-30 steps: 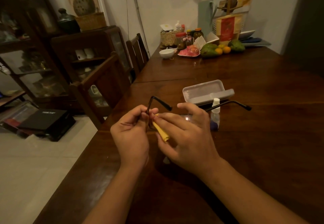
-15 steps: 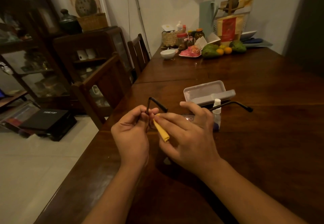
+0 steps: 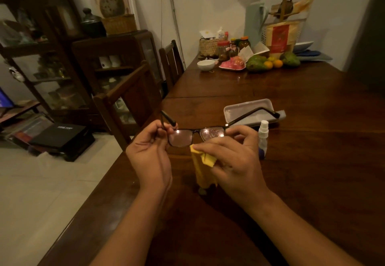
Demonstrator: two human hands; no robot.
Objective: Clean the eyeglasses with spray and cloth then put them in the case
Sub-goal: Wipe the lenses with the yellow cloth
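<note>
Over dark table (image 3: 316, 168), eyeglasses (image 3: 181, 138) held crosswise, left hand (image 3: 150, 157) pinching them, right hand (image 3: 236, 161) gripping cloth (image 3: 203, 169)

Single head-worn wide-angle view, looking forward and down, close over the table (image 3: 312, 182), room beyond at left

Dark wood table (image 3: 312, 182): open grey case (image 3: 239, 108) mid-table, spray bottle (image 3: 263, 140) upright just beside it. Bowl (image 3: 205, 65), fruit (image 3: 256, 63), basket (image 3: 208, 47) and jars (image 3: 244, 44) along the far edge.
</note>
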